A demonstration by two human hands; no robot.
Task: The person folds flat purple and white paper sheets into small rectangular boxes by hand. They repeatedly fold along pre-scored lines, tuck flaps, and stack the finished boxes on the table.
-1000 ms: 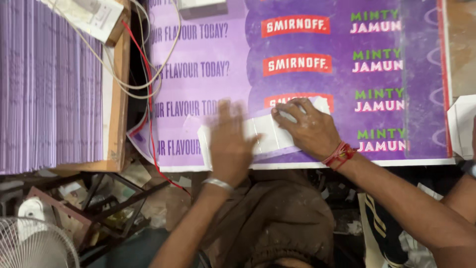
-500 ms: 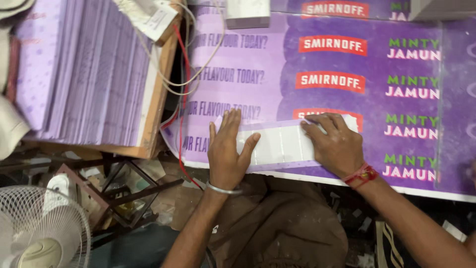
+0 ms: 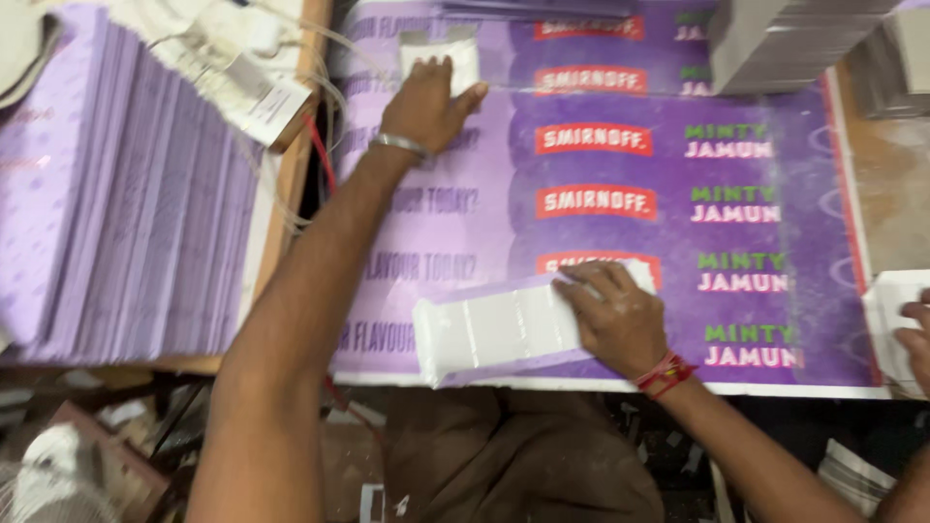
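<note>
My right hand (image 3: 617, 317) presses flat on the right end of a folded white card strip with purple edges (image 3: 494, 329), which lies near the front edge of a large purple printed sheet (image 3: 601, 174). My left hand (image 3: 426, 105) is stretched far forward, its fingers resting on a small white card piece (image 3: 455, 58) at the top of the sheet. A metal bangle is on the left wrist, a red thread on the right wrist.
A thick stack of purple sheets (image 3: 116, 194) lies on a wooden board at left, with white cables (image 3: 242, 68) and a tagged block above it. Grey card stacks (image 3: 794, 39) stand at top right. Another person's hand (image 3: 915, 339) touches a white piece (image 3: 886, 310) at the right edge.
My left hand left the folded strip and reached forward to the small white piece at the top. My right hand stayed on the strip. The view shifted and came closer.
</note>
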